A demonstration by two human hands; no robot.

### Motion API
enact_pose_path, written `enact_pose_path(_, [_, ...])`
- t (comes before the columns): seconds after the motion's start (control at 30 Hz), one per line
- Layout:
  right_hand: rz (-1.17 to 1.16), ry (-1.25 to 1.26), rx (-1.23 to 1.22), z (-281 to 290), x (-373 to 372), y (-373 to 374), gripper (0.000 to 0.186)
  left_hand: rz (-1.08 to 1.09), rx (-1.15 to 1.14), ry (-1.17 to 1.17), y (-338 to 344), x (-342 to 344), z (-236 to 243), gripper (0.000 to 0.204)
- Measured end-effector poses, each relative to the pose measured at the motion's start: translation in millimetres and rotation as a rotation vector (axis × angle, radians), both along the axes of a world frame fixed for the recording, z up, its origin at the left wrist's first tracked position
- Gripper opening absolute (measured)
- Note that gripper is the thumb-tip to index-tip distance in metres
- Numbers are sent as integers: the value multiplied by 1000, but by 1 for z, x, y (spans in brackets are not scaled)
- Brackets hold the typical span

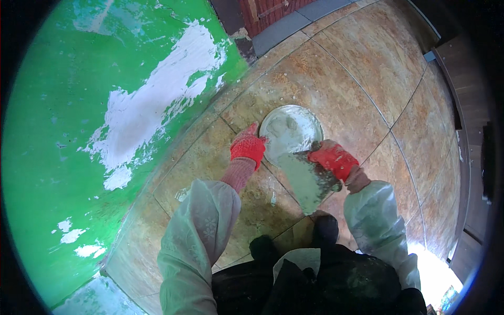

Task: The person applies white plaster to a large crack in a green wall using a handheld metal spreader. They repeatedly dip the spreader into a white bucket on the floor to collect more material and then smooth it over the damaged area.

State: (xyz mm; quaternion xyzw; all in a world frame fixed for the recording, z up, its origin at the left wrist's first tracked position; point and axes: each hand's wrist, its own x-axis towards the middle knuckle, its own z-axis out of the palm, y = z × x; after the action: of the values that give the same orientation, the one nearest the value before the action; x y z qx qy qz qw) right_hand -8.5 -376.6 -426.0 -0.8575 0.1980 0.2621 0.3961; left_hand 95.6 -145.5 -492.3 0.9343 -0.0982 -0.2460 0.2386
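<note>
A round pan [292, 131] of pale grey-white putty sits on the tiled floor in front of me. My left hand [248, 148], in a red glove, grips the pan's left rim. My right hand [333, 159], also red-gloved, holds a wide flat trowel blade [306, 181] coated in putty. The blade's upper end rests at the pan's lower edge and the rest slants down toward me. Both forearms wear pale translucent sleeves.
A green wall [63, 131] with white putty patches [152, 100] fills the left side. Brown marbled floor tiles [362, 68] spread right. A dark doorway and red-brown door [262, 13] lie at the top. My dark shoes [325, 228] and dark trousers are below.
</note>
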Motion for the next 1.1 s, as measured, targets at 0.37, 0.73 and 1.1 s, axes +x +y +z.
enact_pose_path(0.37, [-324, -56, 405, -3, -14, -35, 22, 407, -510, 312, 17, -26, -30, 70])
enact_pose_path(0.73, [-204, -87, 129, 5, 8, -33, 27, 89, -200, -135, 10, -35, 2, 55])
enact_pose_path(1.1, [33, -96, -116, -6, 23, -16, 43, 47, -210, -130, -2, -30, 24, 52])
